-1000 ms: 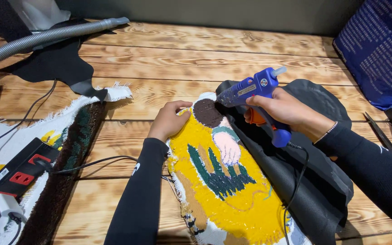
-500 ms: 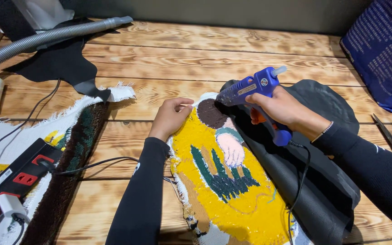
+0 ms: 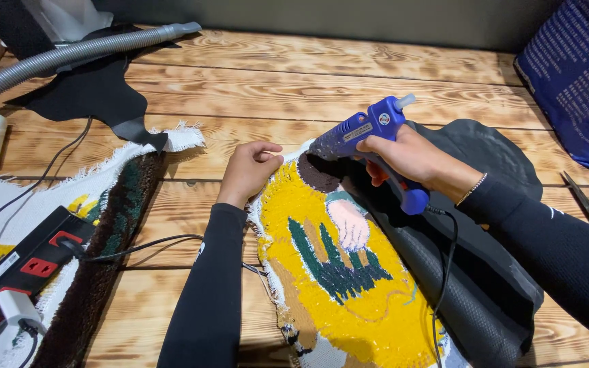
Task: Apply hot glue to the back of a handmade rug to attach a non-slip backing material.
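Right hand grips glue gun; left hand pinches yellow rug.

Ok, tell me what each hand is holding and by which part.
The right hand grips the blue glue gun by its handle. The left hand holds nothing; it pinches the yellow rug piece at its top edge.
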